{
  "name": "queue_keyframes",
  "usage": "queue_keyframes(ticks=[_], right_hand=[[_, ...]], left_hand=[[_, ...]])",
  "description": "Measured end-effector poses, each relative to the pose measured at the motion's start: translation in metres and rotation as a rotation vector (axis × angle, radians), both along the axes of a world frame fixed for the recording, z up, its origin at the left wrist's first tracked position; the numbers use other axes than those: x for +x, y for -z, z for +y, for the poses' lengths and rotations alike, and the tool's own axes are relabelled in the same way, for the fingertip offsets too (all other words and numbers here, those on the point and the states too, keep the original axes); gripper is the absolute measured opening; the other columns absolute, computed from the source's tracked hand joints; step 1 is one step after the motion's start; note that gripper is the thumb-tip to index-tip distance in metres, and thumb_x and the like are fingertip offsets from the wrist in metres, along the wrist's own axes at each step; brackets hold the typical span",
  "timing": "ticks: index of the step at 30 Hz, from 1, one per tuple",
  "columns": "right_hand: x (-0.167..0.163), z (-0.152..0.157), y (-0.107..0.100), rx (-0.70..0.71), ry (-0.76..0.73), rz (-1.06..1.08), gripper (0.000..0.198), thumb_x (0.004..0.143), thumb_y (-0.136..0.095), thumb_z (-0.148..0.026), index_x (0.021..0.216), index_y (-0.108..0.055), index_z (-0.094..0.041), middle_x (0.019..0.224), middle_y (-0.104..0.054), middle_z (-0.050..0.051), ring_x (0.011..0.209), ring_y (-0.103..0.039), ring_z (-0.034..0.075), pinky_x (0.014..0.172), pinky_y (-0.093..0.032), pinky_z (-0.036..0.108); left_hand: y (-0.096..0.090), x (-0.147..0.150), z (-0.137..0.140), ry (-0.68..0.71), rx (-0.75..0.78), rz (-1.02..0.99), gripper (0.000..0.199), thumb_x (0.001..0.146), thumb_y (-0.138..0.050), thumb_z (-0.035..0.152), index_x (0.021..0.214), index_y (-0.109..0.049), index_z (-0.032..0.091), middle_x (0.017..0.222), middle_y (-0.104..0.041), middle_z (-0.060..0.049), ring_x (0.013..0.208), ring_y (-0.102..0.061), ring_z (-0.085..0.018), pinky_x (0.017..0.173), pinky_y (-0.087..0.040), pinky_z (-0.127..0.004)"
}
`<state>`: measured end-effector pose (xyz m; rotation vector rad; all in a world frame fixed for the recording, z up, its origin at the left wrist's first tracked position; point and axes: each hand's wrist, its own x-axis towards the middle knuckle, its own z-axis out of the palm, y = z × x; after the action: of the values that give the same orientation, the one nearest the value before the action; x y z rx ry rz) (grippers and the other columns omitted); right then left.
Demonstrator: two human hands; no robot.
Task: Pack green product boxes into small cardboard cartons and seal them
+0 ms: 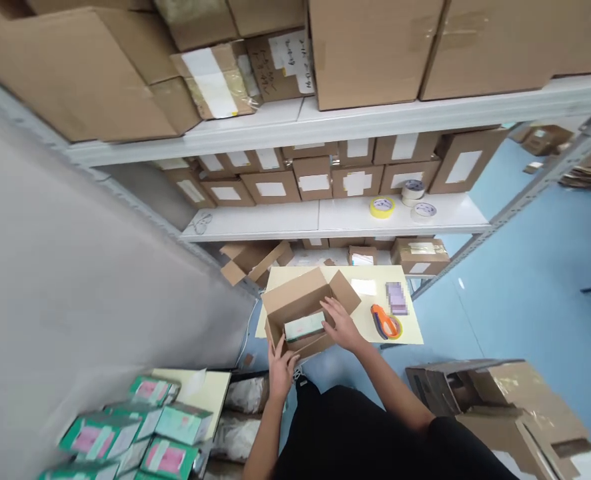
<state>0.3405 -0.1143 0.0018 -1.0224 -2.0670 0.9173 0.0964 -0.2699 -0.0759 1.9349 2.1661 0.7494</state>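
An open cardboard box with raised flaps sits tilted on the near left part of a pale yellow tabletop. Inside it lies a pale green and white carton. My left hand grips the cardboard box at its near left corner, fingertips over the edge. From the right, my right hand reaches over the side of the box, fingers apart, with fingertips close to the right end of the carton. Whether they touch it I cannot tell. An orange tape dispenser rests on the tabletop to the right of that hand.
A white label sheet and a blurred purple item lie on the tabletop. Behind stands a metal shelf with boxes and tape rolls. Green cartons are piled at lower left; large cardboard boxes stand at lower right.
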Motion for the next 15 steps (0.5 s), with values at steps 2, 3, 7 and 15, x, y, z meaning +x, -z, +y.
queue_keyframes(ticks=[2,3,7,15], right_hand=[[0.0,-0.009,0.001,-0.019,-0.067,0.01,0.057,0.099,-0.054,-0.029,0.156,-0.048,-0.03,0.163,-0.045,0.006,0.154,-0.036,0.029,0.125,-0.035,0.055],[-0.002,-0.013,0.001,-0.025,-0.1,0.016,0.055,0.099,-0.054,-0.03,0.154,-0.05,-0.03,0.162,-0.046,0.007,0.154,-0.036,0.029,0.125,-0.036,0.056],[-0.017,-0.027,0.001,-0.037,-0.233,0.034,0.049,0.099,-0.053,-0.032,0.147,-0.058,-0.026,0.158,-0.051,0.01,0.152,-0.039,0.031,0.124,-0.036,0.057],[-0.081,-0.083,0.004,-0.028,-0.47,0.065,0.046,0.1,-0.054,-0.036,0.144,-0.061,-0.027,0.155,-0.054,0.01,0.149,-0.044,0.031,0.123,-0.038,0.06]], left_hand=[[-0.011,0.015,-0.033,-0.075,-0.009,-0.008,0.022,0.096,-0.059,0.027,0.085,-0.077,0.022,0.162,-0.047,-0.007,0.158,-0.024,-0.039,0.123,-0.03,-0.067],[-0.017,0.021,-0.048,-0.112,-0.019,-0.016,0.021,0.096,-0.06,0.027,0.086,-0.078,0.023,0.162,-0.046,-0.006,0.158,-0.023,-0.039,0.122,-0.033,-0.067],[-0.032,0.039,-0.102,-0.229,-0.036,-0.037,0.021,0.096,-0.06,0.027,0.086,-0.078,0.023,0.163,-0.045,-0.005,0.16,-0.014,-0.041,0.118,-0.039,-0.068],[-0.032,0.058,-0.209,-0.52,0.063,0.012,0.021,0.096,-0.06,0.025,0.082,-0.076,0.023,0.16,-0.05,-0.005,0.161,-0.009,-0.039,0.115,-0.042,-0.069]])
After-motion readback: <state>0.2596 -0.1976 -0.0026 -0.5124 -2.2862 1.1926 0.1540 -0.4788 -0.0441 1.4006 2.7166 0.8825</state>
